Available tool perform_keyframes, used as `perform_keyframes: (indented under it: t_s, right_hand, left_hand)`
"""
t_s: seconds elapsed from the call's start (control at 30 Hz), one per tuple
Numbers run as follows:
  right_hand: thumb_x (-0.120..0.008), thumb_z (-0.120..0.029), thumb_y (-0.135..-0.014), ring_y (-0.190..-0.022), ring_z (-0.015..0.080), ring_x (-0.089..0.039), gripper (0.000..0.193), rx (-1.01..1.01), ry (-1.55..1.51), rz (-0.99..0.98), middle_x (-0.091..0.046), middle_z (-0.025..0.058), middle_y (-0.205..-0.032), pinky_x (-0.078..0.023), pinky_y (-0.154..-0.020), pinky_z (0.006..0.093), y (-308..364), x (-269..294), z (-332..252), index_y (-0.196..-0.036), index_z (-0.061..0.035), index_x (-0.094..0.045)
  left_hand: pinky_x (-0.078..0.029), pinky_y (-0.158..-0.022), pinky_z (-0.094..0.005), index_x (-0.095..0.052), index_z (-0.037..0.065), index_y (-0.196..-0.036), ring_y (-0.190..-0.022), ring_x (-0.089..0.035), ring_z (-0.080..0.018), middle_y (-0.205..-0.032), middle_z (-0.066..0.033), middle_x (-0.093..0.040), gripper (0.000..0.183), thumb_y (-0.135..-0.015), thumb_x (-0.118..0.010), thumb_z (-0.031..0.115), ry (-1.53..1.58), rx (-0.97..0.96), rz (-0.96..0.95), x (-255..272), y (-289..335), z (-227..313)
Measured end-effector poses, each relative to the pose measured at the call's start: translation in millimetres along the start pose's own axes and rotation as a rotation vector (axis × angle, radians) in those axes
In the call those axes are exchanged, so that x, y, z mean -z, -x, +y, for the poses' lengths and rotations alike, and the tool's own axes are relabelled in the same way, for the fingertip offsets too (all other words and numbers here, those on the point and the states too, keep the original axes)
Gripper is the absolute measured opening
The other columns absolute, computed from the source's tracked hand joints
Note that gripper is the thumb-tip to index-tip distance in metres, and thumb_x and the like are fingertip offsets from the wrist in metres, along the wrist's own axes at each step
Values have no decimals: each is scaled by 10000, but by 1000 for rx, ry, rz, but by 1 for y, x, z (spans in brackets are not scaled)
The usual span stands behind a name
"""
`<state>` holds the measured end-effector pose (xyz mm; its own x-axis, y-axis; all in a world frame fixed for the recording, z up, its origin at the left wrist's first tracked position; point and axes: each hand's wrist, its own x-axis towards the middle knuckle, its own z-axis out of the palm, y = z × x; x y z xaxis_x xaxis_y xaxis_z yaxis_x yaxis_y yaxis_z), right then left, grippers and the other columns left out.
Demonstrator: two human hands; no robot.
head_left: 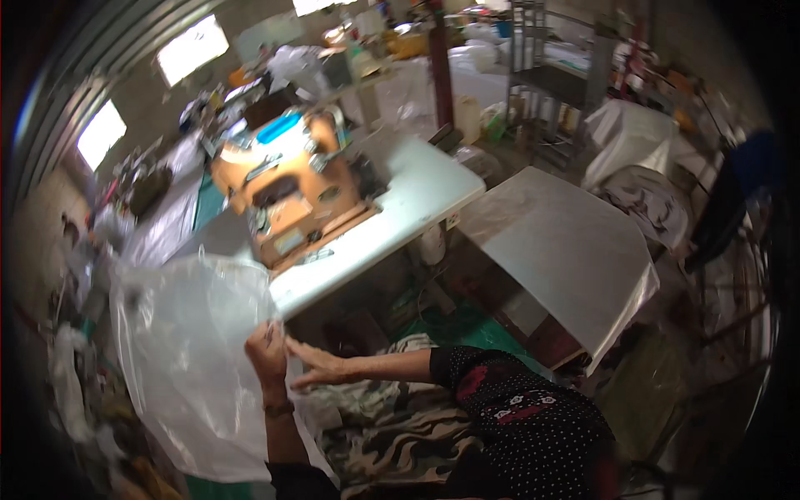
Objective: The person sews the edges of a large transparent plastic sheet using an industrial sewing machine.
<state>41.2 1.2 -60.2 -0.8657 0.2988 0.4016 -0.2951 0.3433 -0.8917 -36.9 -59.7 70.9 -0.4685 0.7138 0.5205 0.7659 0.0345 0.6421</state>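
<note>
While a cluttered workshop is spreading out toward the curved rim of the view, a pale work table (pixel 433 187) is running across the middle, carrying an orange sewing machine (pixel 287 196) that is sitting tilted in the frame. Just to the right, a second flat surface under a sheet of clear film (pixel 558 242) is standing apart from the table, its far corner hanging loose. Lower left, a large clear plastic bag (pixel 187 367) is hanging open and slack in front of the table edge, reaching down toward the bottom of the view. Below it, camouflage-patterned cloth (pixel 400 425) is lying across the person's lap. The right arm, in a dark dotted sleeve (pixel 525 417), is stretching leftward across the cloth. The left hand (pixel 268 354) is pinching the bag's right edge, fingers closed on the film, a band showing at the wrist. The right hand (pixel 321 367) is lying flat with fingers straight and close together, tips touching the bag beside the left hand, gripping nothing.
</note>
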Motion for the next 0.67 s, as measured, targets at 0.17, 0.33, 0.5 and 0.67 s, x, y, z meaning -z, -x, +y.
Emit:
perform_keyframes:
  t_s: [0.17, 0.33, 0.5, 0.67]
  right_hand:
    - [-535, -129, -892, -1101, 353, -570, 537, -287, 136, 135, -601, 244, -1096, -428, -996, 413, -6, -30, 31, -1363, 55, -352]
    - [-509, -239, -978, -888, 168, -573, 317, 35, -310, 246, -576, 43, -987, -485, -805, 330, -22, -27, 42, -1176, 7, -535]
    - [-510, -284, -994, -1000, 179, -546, 359, -84, -339, 283, -559, 76, -1075, -467, -868, 341, -67, -22, -18, -1200, 8, -490]
    - [-546, -277, -972, -1102, 189, -563, 433, -204, -535, 58, -558, 171, -1178, -483, -892, 306, -76, -5, -34, -1227, 56, -438]
  left_hand:
    - [-344, -497, -441, -522, -31, -674, -544, -394, -410, -638, -270, -458, 275, -834, -629, 165, 40, 18, 46, -8, 20, 25]
    - [-512, -795, -397, -641, 43, -1048, -982, -600, -324, -1047, -151, -640, 292, -841, -668, 248, -189, -250, 270, 16, 37, 38]
    - [-447, -977, -414, -576, -10, -1218, -1152, -544, -337, -1255, -172, -570, 434, -806, -698, 52, -243, 61, 491, 96, 151, 15]
    - [-372, -1071, -411, -476, 12, -1333, -1300, -417, -336, -1422, -150, -421, 534, -840, -680, 34, -585, 569, 887, 121, 319, -77]
